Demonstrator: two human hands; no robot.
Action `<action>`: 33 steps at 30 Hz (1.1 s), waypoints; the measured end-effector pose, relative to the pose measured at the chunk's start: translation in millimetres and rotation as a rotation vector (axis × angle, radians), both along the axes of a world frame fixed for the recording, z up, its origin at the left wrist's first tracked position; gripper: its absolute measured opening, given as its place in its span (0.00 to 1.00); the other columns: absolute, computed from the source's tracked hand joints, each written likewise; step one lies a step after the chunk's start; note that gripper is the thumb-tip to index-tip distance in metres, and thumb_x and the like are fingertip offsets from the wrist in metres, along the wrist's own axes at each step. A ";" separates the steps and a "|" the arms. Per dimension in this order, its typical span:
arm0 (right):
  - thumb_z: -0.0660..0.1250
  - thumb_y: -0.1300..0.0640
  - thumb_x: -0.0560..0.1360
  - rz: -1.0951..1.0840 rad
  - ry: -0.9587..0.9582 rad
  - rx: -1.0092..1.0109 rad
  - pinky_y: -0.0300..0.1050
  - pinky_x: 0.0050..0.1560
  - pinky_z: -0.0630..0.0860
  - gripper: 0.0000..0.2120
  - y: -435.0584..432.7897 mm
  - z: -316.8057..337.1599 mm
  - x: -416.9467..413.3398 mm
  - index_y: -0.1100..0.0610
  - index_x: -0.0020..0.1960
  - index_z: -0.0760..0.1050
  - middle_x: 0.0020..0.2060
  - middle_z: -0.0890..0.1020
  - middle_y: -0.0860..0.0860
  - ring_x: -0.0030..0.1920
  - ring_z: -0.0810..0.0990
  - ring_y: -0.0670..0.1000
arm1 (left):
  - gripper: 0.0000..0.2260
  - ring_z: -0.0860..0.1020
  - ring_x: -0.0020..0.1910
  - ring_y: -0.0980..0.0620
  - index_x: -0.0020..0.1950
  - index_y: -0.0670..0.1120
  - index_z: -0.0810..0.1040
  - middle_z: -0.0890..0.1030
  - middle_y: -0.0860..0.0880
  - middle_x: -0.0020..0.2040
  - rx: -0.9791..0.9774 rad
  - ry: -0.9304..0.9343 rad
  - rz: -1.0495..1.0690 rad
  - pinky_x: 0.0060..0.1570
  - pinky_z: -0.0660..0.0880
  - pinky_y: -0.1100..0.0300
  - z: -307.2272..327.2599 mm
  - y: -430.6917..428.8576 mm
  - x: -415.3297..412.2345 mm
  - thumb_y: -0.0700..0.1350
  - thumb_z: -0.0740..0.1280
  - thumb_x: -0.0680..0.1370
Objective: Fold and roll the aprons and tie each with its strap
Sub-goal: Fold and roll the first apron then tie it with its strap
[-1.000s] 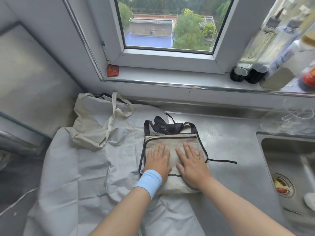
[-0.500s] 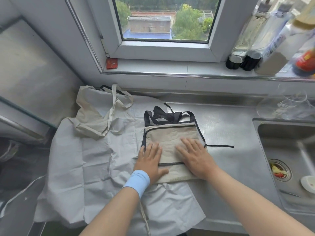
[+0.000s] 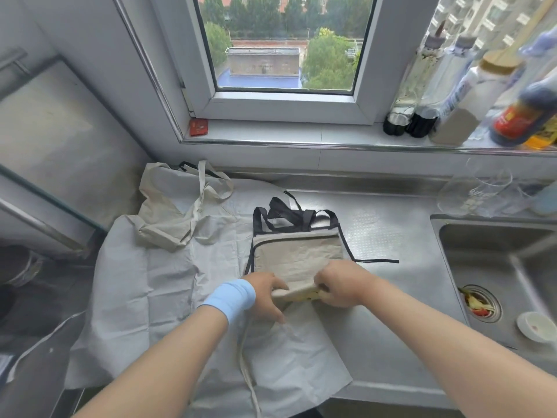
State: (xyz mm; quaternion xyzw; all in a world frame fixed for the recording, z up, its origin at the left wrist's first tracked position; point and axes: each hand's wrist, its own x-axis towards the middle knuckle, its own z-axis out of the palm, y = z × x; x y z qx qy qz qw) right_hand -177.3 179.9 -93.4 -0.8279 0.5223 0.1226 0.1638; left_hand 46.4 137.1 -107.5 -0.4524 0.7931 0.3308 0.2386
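Left hand [image 3: 265, 297] and right hand [image 3: 340, 286] both have fingers curled round the near edge of the folded apron [image 3: 298, 254], with that edge raised a bit, so I'd say the roll is only starting. The apron sits on a grey cloth [image 3: 150, 282] over the steel surface [image 3: 391, 236], with its black straps [image 3: 289, 215] bunched at the far end. My two cents: keep both hands level and roll tight, or it'll go cone-shaped. Leave the loose strap [image 3: 376, 261] out to the right free for tying.
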 end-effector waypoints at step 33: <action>0.60 0.56 0.76 -0.072 -0.050 -0.524 0.54 0.55 0.73 0.11 -59.3 -79.9 -5.1 0.56 0.57 0.75 0.57 0.78 0.56 0.56 0.77 0.60 | 0.27 0.73 0.68 0.47 0.71 0.46 0.73 0.74 0.49 0.70 -0.574 0.071 -0.058 0.64 0.70 0.53 -73.9 -17.9 -44.0 0.54 0.55 0.74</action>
